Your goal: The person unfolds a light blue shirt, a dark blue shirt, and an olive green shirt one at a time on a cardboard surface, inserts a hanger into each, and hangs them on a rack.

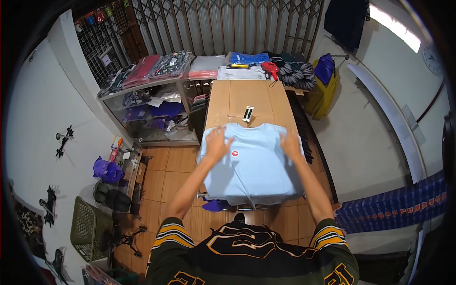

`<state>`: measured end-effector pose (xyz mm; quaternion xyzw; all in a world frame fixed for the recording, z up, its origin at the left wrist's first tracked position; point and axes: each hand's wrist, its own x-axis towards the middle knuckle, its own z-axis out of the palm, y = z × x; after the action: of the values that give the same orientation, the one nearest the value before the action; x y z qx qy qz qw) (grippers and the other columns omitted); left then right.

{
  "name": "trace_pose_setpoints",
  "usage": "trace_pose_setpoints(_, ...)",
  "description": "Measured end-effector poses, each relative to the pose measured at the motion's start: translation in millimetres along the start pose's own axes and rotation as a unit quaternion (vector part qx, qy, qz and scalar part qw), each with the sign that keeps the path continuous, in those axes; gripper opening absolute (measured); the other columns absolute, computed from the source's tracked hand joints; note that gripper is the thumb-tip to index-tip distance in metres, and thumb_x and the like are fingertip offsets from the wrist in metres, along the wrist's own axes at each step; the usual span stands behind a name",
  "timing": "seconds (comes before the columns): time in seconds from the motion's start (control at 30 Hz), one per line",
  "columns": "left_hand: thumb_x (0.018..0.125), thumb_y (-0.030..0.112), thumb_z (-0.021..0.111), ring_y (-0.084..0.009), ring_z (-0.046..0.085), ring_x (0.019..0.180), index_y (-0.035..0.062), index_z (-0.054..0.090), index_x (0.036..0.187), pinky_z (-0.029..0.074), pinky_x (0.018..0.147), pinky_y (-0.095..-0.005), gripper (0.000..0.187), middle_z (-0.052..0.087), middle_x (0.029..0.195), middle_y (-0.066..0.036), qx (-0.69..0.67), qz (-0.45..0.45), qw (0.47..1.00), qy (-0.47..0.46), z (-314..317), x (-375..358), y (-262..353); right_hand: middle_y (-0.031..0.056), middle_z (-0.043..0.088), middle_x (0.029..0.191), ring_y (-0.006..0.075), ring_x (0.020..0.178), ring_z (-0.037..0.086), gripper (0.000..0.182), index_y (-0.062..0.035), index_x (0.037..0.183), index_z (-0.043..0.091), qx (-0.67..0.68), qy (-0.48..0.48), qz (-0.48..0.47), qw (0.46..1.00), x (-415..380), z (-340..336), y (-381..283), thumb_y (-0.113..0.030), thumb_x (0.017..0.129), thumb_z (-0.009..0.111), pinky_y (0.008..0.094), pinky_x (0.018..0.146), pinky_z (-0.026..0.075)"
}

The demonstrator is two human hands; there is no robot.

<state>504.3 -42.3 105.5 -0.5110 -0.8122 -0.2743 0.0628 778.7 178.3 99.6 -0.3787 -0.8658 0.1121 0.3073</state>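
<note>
A light blue T-shirt [256, 166] lies spread over the near end of the cardboard-topped table [228, 99], its neckline toward the far side and its hem hanging at the near edge. It bears a round red sticker [235, 153] on the chest. My left hand [217, 144] rests near the shirt's left shoulder, fingers spread. Near the right shoulder is my right hand [290, 143], its fingers stretched out against the fabric. A hang tag [248, 114] with a black and white face lies just beyond the collar.
At the table's far end lie a red tag gun or scanner-like tool [271, 70], a yellow-and-black tool [237, 66] and packed garments [249, 58]. A glass display case [152, 109] stands at left. A green basket [90, 228] sits on the floor at left.
</note>
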Motion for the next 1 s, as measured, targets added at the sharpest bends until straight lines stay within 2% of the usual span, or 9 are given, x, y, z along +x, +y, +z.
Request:
trace_pose_setpoints(0.07, 0.091, 0.059, 0.067, -0.0478, 0.030, 0.147, 0.0135, 0.049, 0.151, 0.023, 0.112, -0.0738, 0.077, 0.040, 0.157, -0.022, 0.002, -0.042, 0.998, -0.050, 41, -21, -5, 0.0315, 0.041, 0.155, 0.0501, 0.143, 0.039, 0.064, -0.0022, 0.150, 0.047, -0.062, -0.088, 0.052, 0.993, -26, 29, -13, -0.039, 0.099, 0.062, 0.0617, 0.116, 0.033)
trace_pose_setpoints(0.13, 0.091, 0.068, 0.060, -0.0518, 0.015, 0.154, 0.0165, 0.044, 0.157, 0.013, 0.113, -0.0799, 0.085, 0.029, 0.166, -0.022, 0.027, -0.129, 0.984, -0.119, 57, -25, -5, 0.0304, 0.031, 0.162, 0.0493, 0.151, 0.025, 0.074, -0.0048, 0.157, 0.040, -0.122, -0.115, 0.087, 0.982, -38, 48, -14, -0.049, 0.100, 0.057, 0.0654, 0.120, 0.020)
trace_pose_setpoints(0.2, 0.090, 0.072, 0.056, -0.0539, 0.008, 0.154, 0.0191, 0.039, 0.161, 0.007, 0.112, -0.0817, 0.089, 0.023, 0.170, -0.021, 0.055, -0.120, 0.983, -0.126, 59, -14, -16, 0.0285, 0.021, 0.168, 0.0479, 0.157, 0.013, 0.083, -0.0081, 0.162, 0.033, -0.144, -0.144, 0.123, 0.971, -28, 57, -11, -0.060, 0.100, 0.050, 0.0680, 0.123, 0.006)
trace_pose_setpoints(0.27, 0.091, 0.074, 0.053, -0.0528, 0.003, 0.156, 0.0215, 0.034, 0.163, 0.003, 0.114, -0.0812, 0.092, 0.018, 0.173, -0.016, 0.073, -0.131, 0.979, -0.135, 61, 2, -23, 0.0271, 0.021, 0.169, 0.0475, 0.157, 0.013, 0.082, -0.0084, 0.162, 0.033, -0.149, -0.144, 0.132, 0.969, -9, 59, -6, -0.060, 0.100, 0.049, 0.0679, 0.123, 0.006)
trace_pose_setpoints(0.47, 0.092, 0.075, 0.049, -0.0492, 0.000, 0.157, 0.0229, 0.032, 0.164, 0.004, 0.116, -0.0788, 0.091, 0.015, 0.174, -0.010, 0.077, -0.153, 0.975, -0.140, 71, 45, -33, 0.0237, 0.017, 0.171, 0.0461, 0.158, 0.010, 0.083, -0.0106, 0.164, 0.030, -0.170, -0.159, 0.153, 0.960, 34, 73, 3, -0.061, 0.101, 0.046, 0.0679, 0.123, 0.005)
trace_pose_setpoints(0.77, 0.093, 0.075, 0.046, -0.0486, 0.000, 0.158, 0.0237, 0.032, 0.164, 0.005, 0.118, -0.0768, 0.089, 0.014, 0.175, -0.010, 0.077, -0.157, 0.974, -0.146, 83, 91, -43, 0.0221, 0.015, 0.172, 0.0444, 0.158, 0.008, 0.083, -0.0117, 0.165, 0.028, -0.169, -0.166, 0.162, 0.958, 78, 93, 12, -0.063, 0.101, 0.043, 0.0675, 0.124, 0.004)
trace_pose_setpoints(0.87, 0.094, 0.065, 0.053, -0.0480, 0.010, 0.156, 0.0162, 0.043, 0.158, 0.007, 0.117, -0.0769, 0.081, 0.024, 0.171, -0.013, 0.065, -0.142, 0.982, -0.104, 79, 89, -40, 0.0237, 0.017, 0.171, 0.0459, 0.157, 0.011, 0.082, -0.0104, 0.164, 0.030, -0.156, -0.164, 0.156, 0.961, 82, 91, 12, -0.060, 0.100, 0.048, 0.0682, 0.123, 0.005)
trace_pose_setpoints(0.97, 0.092, 0.050, 0.064, -0.0431, 0.023, 0.154, 0.0095, 0.053, 0.148, 0.012, 0.117, -0.0761, 0.070, 0.038, 0.164, -0.016, 0.055, -0.115, 0.992, 0.015, 100, 73, -55, 0.0272, 0.030, 0.165, 0.0475, 0.153, 0.023, 0.077, -0.0062, 0.158, 0.038, -0.048, -0.110, 0.126, 0.985, 68, 89, 31, -0.049, 0.098, 0.059, 0.0658, 0.123, 0.012)
trace_pose_setpoints(1.0, 0.088, 0.036, 0.070, -0.0386, 0.032, 0.149, 0.0068, 0.058, 0.139, 0.015, 0.116, -0.0748, 0.060, 0.048, 0.155, -0.017, 0.056, -0.092, 0.991, 0.084, 103, 60, -52, 0.0286, 0.035, 0.162, 0.0479, 0.151, 0.028, 0.075, -0.0044, 0.156, 0.042, 0.004, -0.080, 0.109, 0.991, 68, 87, 40, -0.044, 0.097, 0.064, 0.0644, 0.123, 0.015)
